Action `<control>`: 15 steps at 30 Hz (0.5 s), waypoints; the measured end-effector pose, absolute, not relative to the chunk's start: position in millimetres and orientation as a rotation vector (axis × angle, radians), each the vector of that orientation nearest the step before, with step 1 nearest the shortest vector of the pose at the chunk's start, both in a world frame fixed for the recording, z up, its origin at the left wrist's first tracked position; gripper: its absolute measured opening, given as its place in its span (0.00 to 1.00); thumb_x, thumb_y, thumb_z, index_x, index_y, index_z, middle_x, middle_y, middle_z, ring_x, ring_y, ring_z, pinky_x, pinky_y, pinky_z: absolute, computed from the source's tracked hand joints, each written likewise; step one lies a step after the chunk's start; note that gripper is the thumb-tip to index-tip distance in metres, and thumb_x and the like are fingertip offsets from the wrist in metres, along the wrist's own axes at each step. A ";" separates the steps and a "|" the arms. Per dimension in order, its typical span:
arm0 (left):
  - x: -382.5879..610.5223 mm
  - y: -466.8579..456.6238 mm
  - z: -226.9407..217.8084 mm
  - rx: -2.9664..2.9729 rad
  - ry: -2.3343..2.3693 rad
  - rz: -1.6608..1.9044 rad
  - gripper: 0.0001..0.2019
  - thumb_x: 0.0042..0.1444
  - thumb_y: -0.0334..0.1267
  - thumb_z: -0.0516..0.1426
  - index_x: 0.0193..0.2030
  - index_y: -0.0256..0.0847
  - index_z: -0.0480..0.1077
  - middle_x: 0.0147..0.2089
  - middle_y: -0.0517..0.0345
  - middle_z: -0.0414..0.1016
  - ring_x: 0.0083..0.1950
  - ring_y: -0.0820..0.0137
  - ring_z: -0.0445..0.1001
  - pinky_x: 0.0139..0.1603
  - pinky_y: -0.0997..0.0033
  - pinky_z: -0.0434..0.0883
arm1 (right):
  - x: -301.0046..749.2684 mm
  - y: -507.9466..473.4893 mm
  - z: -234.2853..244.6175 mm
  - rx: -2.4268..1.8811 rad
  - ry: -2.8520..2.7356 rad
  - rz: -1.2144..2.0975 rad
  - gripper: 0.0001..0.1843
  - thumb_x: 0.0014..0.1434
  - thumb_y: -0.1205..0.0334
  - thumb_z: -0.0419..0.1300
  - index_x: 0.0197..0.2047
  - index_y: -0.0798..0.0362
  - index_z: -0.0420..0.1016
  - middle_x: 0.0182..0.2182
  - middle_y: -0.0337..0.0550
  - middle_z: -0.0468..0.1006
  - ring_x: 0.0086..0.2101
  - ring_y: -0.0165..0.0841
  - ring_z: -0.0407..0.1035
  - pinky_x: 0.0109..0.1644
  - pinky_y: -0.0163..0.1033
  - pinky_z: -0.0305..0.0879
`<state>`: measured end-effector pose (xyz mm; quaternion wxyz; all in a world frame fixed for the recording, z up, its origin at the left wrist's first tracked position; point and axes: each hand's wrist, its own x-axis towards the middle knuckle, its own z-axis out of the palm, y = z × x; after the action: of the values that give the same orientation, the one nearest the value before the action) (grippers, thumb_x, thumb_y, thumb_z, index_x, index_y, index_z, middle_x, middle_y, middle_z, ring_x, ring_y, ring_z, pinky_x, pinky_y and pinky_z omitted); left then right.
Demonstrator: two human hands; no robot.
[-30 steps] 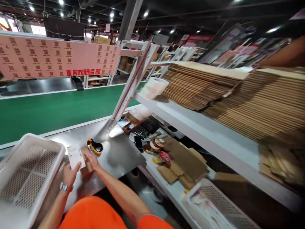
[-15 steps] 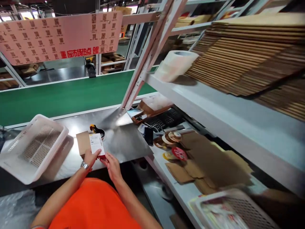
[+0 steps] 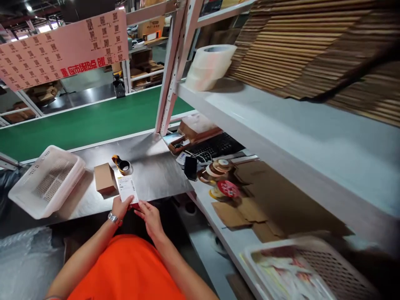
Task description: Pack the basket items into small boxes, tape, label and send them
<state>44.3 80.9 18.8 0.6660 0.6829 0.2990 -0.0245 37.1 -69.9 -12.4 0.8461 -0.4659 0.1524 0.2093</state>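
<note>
A printed white shipping label [image 3: 126,188] with a red lower edge is between my hands, over the front of the metal bench. My left hand [image 3: 121,209], a watch at its wrist, pinches the lower left part with the thumb on top. At the lower right corner, the fingertips of my right hand [image 3: 150,216] grip the red edge. Just left of the label, a small closed brown cardboard box [image 3: 105,177] sits on the bench [image 3: 153,166]. Behind the label stands a black and yellow tape dispenser [image 3: 121,165].
A white plastic basket [image 3: 31,208] rests at the bench's left. Beyond runs a green conveyor belt [image 3: 93,125]. On the right, a shelf [image 3: 265,129] carries tape rolls [image 3: 208,68] and stacked cardboard [image 3: 300,54]; below it lie a phone [image 3: 190,168] and more tape [image 3: 215,171].
My view has shifted to the right and down. The label, overlapping the box before, now shows to its right, with the box in fuller view. Both hands keep hold of the label.
</note>
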 end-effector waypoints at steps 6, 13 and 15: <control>27.2 57.2 3.9 1.639 0.636 -0.126 0.17 0.56 0.51 0.75 0.39 0.39 0.83 0.33 0.50 0.86 0.28 0.65 0.77 0.32 0.65 0.75 | 21.2 -95.4 -17.2 -1.030 0.307 0.415 0.38 0.39 0.25 0.86 0.37 0.51 0.94 0.35 0.50 0.93 0.40 0.46 0.88 0.47 0.48 0.85; 12.3 38.7 -7.7 2.062 0.314 0.105 0.23 0.56 0.49 0.75 0.56 0.41 0.85 0.62 0.38 0.86 0.63 0.48 0.85 0.64 0.47 0.83 | 3.4 -122.8 -31.6 -1.091 0.401 0.297 0.39 0.39 0.23 0.83 0.37 0.51 0.95 0.35 0.51 0.92 0.40 0.46 0.87 0.47 0.48 0.83; 9.5 33.5 -3.1 2.097 0.043 0.011 0.16 0.63 0.52 0.70 0.48 0.42 0.87 0.54 0.41 0.90 0.58 0.51 0.87 0.64 0.49 0.83 | -1.1 -130.0 -34.5 -1.139 0.379 0.258 0.37 0.43 0.23 0.81 0.36 0.50 0.94 0.35 0.51 0.92 0.39 0.47 0.86 0.48 0.50 0.83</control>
<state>9.5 33.5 -3.1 0.4986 0.8666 0.0177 0.0047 -1.1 -130.0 -34.5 0.8174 -0.5344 0.1779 0.1208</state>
